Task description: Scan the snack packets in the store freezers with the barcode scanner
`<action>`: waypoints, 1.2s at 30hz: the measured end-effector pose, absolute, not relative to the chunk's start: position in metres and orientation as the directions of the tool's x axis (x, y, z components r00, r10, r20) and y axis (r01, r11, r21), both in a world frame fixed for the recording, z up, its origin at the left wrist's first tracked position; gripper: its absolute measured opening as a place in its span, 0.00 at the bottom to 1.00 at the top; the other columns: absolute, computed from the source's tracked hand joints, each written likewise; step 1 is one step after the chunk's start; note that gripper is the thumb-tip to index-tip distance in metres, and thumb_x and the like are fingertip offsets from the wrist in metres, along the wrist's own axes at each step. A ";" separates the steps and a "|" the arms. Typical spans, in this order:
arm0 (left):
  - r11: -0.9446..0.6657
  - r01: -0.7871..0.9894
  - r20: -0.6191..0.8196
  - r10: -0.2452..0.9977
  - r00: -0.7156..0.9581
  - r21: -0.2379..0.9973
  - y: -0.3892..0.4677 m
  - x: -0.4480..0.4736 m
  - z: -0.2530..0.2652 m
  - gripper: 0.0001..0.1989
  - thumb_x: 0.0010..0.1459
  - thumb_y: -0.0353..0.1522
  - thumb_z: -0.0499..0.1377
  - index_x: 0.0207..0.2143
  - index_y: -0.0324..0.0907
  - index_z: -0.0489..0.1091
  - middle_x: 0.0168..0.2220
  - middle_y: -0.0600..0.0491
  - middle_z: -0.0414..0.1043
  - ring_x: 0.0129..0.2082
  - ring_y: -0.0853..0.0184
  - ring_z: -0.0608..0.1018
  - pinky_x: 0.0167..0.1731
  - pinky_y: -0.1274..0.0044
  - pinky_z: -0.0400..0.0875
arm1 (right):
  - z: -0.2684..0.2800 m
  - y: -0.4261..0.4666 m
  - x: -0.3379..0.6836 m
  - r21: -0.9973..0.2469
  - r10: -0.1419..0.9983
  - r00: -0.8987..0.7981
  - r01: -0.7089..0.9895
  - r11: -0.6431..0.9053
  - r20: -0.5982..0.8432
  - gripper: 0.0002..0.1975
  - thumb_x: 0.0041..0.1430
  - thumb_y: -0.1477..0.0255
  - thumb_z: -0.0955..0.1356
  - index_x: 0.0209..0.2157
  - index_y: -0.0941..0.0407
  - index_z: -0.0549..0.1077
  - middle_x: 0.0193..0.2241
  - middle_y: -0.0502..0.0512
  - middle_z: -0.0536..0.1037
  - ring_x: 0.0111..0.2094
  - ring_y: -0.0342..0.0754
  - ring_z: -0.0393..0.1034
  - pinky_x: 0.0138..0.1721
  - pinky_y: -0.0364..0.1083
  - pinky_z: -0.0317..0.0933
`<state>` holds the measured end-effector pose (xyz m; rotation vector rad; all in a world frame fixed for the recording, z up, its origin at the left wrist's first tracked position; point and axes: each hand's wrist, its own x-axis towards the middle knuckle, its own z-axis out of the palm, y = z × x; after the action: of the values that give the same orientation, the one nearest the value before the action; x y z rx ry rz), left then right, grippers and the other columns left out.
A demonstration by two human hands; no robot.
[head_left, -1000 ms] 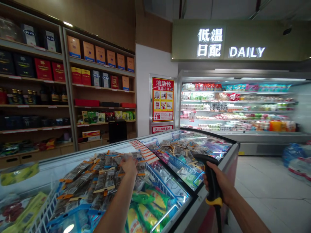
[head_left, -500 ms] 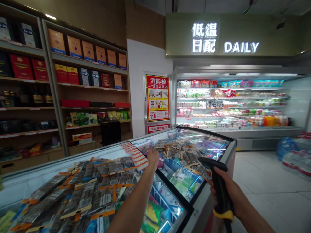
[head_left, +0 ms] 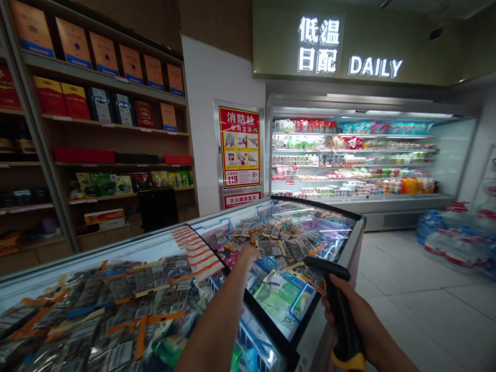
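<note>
My right hand (head_left: 349,315) is wrapped around the grip of a black and yellow barcode scanner (head_left: 341,305), its head pointing left over the chest freezer's edge. Stretched forward, my left hand (head_left: 249,253) is at the near edge of a pile of small clear packets (head_left: 273,237) with orange trim. This pile lies on the freezer's glass top. My left fingertips are too small and partly hidden to show whether they grip a packet. A larger pile of similar packets (head_left: 116,299) covers the left section, beside an orange-and-white striped sheet (head_left: 199,253).
The chest freezer's black frame (head_left: 271,320) divides its sections, with bagged goods and blue baskets below. Shelves of boxes (head_left: 112,77) stand at the left. A lit refrigerated display (head_left: 349,201) is behind, and bottled water (head_left: 453,243) sits on the floor at right.
My view has shifted right and closer to the freezer. My left hand has moved against the near side of the right packet pile. The scanner remains in my right hand.
</note>
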<state>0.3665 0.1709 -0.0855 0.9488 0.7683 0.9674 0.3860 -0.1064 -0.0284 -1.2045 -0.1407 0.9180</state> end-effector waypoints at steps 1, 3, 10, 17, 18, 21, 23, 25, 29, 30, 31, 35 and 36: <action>0.281 -0.278 -0.154 0.902 0.403 0.918 0.164 0.359 -0.084 0.12 0.37 0.15 0.55 0.13 0.38 0.59 0.10 0.57 0.59 0.15 0.69 0.70 0.18 0.80 0.63 | -0.027 -0.104 0.382 -0.839 0.685 0.632 -0.542 0.057 -0.362 0.13 0.45 0.61 0.64 0.27 0.58 0.65 0.10 0.45 0.65 0.10 0.38 0.58 0.10 0.37 0.51; 0.344 -0.204 -0.227 0.867 0.443 0.917 0.151 0.338 -0.082 0.10 0.40 0.16 0.53 0.15 0.37 0.60 0.11 0.56 0.61 0.13 0.72 0.68 0.17 0.80 0.63 | -0.024 -0.099 0.372 -0.831 0.715 0.601 -0.554 0.051 -0.356 0.14 0.45 0.61 0.64 0.26 0.58 0.65 0.11 0.46 0.66 0.10 0.38 0.58 0.10 0.36 0.51; 0.434 -0.543 -0.232 0.886 0.402 0.718 0.123 0.254 -0.076 0.07 0.47 0.19 0.52 0.24 0.37 0.62 0.19 0.54 0.68 0.18 0.76 0.71 0.24 0.82 0.68 | 0.003 -0.088 0.313 -0.860 0.831 0.483 -0.510 0.010 -0.277 0.14 0.46 0.60 0.64 0.27 0.57 0.64 0.11 0.45 0.65 0.10 0.38 0.58 0.10 0.37 0.52; 0.356 -0.651 -0.187 0.930 0.316 0.671 0.119 0.204 -0.066 0.07 0.46 0.19 0.54 0.24 0.37 0.63 0.20 0.54 0.69 0.20 0.74 0.73 0.27 0.80 0.69 | 0.015 -0.078 0.258 -0.889 0.850 0.421 -0.445 -0.110 -0.316 0.15 0.45 0.58 0.63 0.26 0.56 0.63 0.10 0.45 0.65 0.10 0.39 0.58 0.09 0.38 0.50; 0.352 -0.651 -0.182 0.932 0.315 0.672 0.119 0.199 -0.066 0.06 0.46 0.19 0.54 0.24 0.37 0.63 0.19 0.54 0.69 0.20 0.73 0.73 0.27 0.80 0.69 | 0.016 -0.077 0.253 -0.893 0.851 0.420 -0.436 -0.114 -0.314 0.14 0.45 0.58 0.63 0.26 0.56 0.63 0.10 0.45 0.65 0.10 0.39 0.58 0.09 0.38 0.50; 0.337 -0.655 -0.160 0.935 0.315 0.677 0.120 0.187 -0.069 0.07 0.45 0.19 0.54 0.23 0.37 0.63 0.19 0.54 0.69 0.20 0.73 0.73 0.27 0.80 0.69 | 0.019 -0.077 0.242 -0.908 0.861 0.425 -0.410 -0.091 -0.278 0.14 0.46 0.59 0.63 0.26 0.57 0.63 0.10 0.45 0.64 0.09 0.38 0.57 0.09 0.37 0.49; 0.321 -0.650 -0.136 0.938 0.318 0.689 0.121 0.183 -0.072 0.07 0.45 0.19 0.55 0.23 0.38 0.63 0.18 0.55 0.68 0.20 0.74 0.72 0.26 0.81 0.68 | 0.022 -0.078 0.236 -0.910 0.864 0.422 -0.404 -0.092 -0.274 0.14 0.46 0.60 0.63 0.25 0.57 0.64 0.09 0.45 0.64 0.09 0.38 0.57 0.09 0.37 0.49; 0.305 -0.645 -0.114 0.940 0.321 0.701 0.122 0.180 -0.075 0.07 0.44 0.20 0.56 0.22 0.38 0.63 0.18 0.56 0.68 0.19 0.74 0.72 0.26 0.81 0.68 | 0.023 -0.078 0.231 -0.911 0.866 0.415 -0.399 -0.103 -0.280 0.14 0.46 0.60 0.63 0.25 0.57 0.64 0.09 0.45 0.64 0.09 0.38 0.57 0.09 0.37 0.49; 0.264 -0.659 -0.076 0.951 0.300 0.705 0.123 0.176 -0.078 0.07 0.42 0.20 0.56 0.21 0.38 0.62 0.17 0.57 0.67 0.19 0.74 0.71 0.27 0.80 0.68 | 0.024 -0.075 0.224 -0.916 0.873 0.406 -0.387 -0.105 -0.272 0.14 0.46 0.60 0.63 0.25 0.57 0.64 0.10 0.45 0.64 0.09 0.38 0.58 0.09 0.37 0.50; 0.257 -0.659 -0.071 0.953 0.296 0.707 0.123 0.175 -0.078 0.07 0.41 0.19 0.56 0.21 0.38 0.62 0.17 0.57 0.67 0.19 0.74 0.71 0.27 0.80 0.68 | 0.023 -0.074 0.223 -0.917 0.874 0.404 -0.386 -0.105 -0.270 0.13 0.46 0.60 0.63 0.25 0.57 0.64 0.10 0.45 0.64 0.09 0.38 0.57 0.09 0.37 0.49; 0.254 -0.657 -0.068 0.953 0.294 0.710 0.123 0.174 -0.078 0.07 0.41 0.19 0.56 0.21 0.38 0.62 0.17 0.57 0.66 0.19 0.74 0.71 0.26 0.80 0.68 | 0.023 -0.073 0.222 -0.917 0.875 0.403 -0.384 -0.106 -0.270 0.13 0.46 0.60 0.63 0.25 0.57 0.64 0.10 0.45 0.64 0.09 0.38 0.57 0.09 0.37 0.50; 0.252 -0.644 -0.069 0.953 0.295 0.723 0.124 0.171 -0.079 0.06 0.42 0.20 0.55 0.20 0.38 0.62 0.16 0.57 0.66 0.18 0.75 0.70 0.26 0.80 0.68 | 0.021 -0.070 0.222 -0.926 0.882 0.401 -0.364 -0.096 -0.249 0.13 0.46 0.60 0.63 0.25 0.57 0.63 0.09 0.45 0.63 0.09 0.38 0.57 0.09 0.37 0.50; 0.254 -0.637 -0.072 0.952 0.298 0.728 0.124 0.171 -0.080 0.06 0.41 0.21 0.56 0.20 0.38 0.63 0.16 0.57 0.67 0.18 0.75 0.70 0.26 0.80 0.67 | 0.020 -0.070 0.223 -0.931 0.884 0.400 -0.353 -0.095 -0.241 0.14 0.46 0.60 0.63 0.25 0.57 0.63 0.09 0.45 0.63 0.09 0.39 0.57 0.09 0.37 0.50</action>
<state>0.1712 0.1244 -0.0795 0.6574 0.5732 1.1628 0.2225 -0.0695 0.0198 -1.2661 -0.5512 1.1276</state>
